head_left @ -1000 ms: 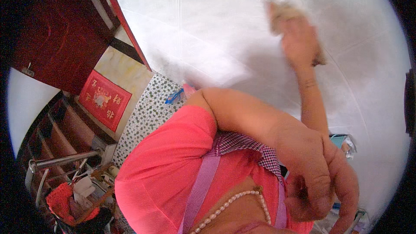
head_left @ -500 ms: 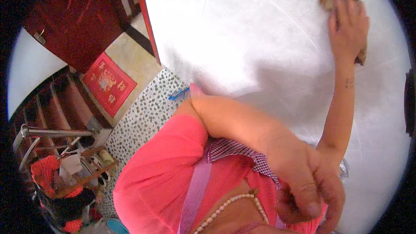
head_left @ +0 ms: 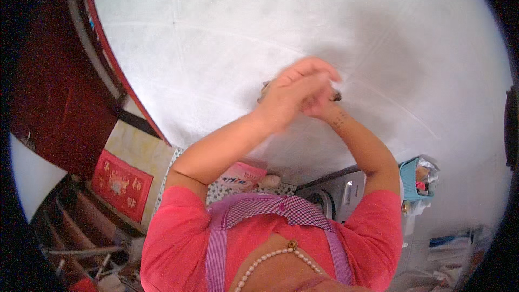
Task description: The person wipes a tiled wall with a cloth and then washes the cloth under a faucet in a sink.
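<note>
Both my hands meet in front of the white wall (head_left: 227, 0), smeared by motion. My left hand (head_left: 296, 87) crosses in front of my right hand (head_left: 320, 104) and hides most of it; its fingers curve to the right, too blurred to read. Behind them, small parts of a brown cloth (head_left: 263, 92) show at the left of the hands and as a dark edge beside my right wrist. The cloth appears to be in my right hand, against or close to the wall; its contact is hidden.
A pink printed bag (head_left: 242, 175) sits on the speckled floor below. To the right are a grey machine (head_left: 352, 194) and a blue basket (head_left: 411, 179) with small items. At left are a dark red door (head_left: 48, 75), a red mat (head_left: 120, 185) and stairs with a metal rail (head_left: 86, 250).
My right hand has come down from the wall's upper right to the middle with the cloth. My left hand has risen from near my body to meet it. The view has shifted.
</note>
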Available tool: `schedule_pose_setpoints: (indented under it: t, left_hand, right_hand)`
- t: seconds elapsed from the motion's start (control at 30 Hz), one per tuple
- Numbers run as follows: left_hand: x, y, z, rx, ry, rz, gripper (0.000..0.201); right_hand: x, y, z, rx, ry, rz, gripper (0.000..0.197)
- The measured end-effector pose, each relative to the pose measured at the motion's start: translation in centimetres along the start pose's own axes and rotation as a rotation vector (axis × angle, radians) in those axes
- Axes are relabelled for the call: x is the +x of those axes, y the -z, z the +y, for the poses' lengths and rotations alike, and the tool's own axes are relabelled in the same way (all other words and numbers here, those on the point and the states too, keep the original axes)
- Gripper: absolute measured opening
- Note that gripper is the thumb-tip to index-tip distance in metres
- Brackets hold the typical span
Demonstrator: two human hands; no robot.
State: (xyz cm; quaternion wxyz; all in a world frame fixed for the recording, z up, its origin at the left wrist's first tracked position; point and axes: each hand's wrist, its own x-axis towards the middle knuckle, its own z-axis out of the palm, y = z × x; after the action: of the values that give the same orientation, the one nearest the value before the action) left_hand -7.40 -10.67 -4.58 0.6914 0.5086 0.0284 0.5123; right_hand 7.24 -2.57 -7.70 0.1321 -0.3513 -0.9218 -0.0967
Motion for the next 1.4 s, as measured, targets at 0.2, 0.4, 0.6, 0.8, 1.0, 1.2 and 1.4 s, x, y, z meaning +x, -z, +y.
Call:
schedule_pose_setpoints:
  t: [0.2,0.4,0.6,0.8,1.0,1.2,1.4]
  left_hand:
    - [7.3,5.9,0.6,1.335,-1.044,0.309,0.018]
    - [12.9,3.7,-1.8,1.580,-1.277,0.286,0.043]
    - [14.4,2.5,-4.0,2.035,-1.068,0.412,0.052]
    - [14.8,4.2,-3.9,2.087,-1.201,0.401,0.051]
    - [13.8,5.7,-4.0,2.107,-1.147,0.325,0.047]
    - [13.4,5.5,-4.5,2.097,-1.128,0.365,0.044]
    - [13.5,4.8,-4.6,2.085,-1.235,0.390,0.045]
  right_hand:
    - [-4.3,10.9,9.9,-0.827,0.053,0.723,0.033]
    - [-13.7,18.4,15.2,-0.843,-0.357,1.288,0.038]
    - [-17.9,7.2,16.1,-0.750,-0.479,1.227,0.045]
    - [-15.7,-13.7,4.3,-0.295,-0.664,0.074,0.029]
    - [-20.1,-17.2,5.8,-0.685,-0.531,0.320,0.038]
    - [-26.1,-0.5,16.8,-0.667,-0.785,1.105,0.052]
    - [-31.8,-1.1,20.2,-0.414,-1.179,1.505,0.046]
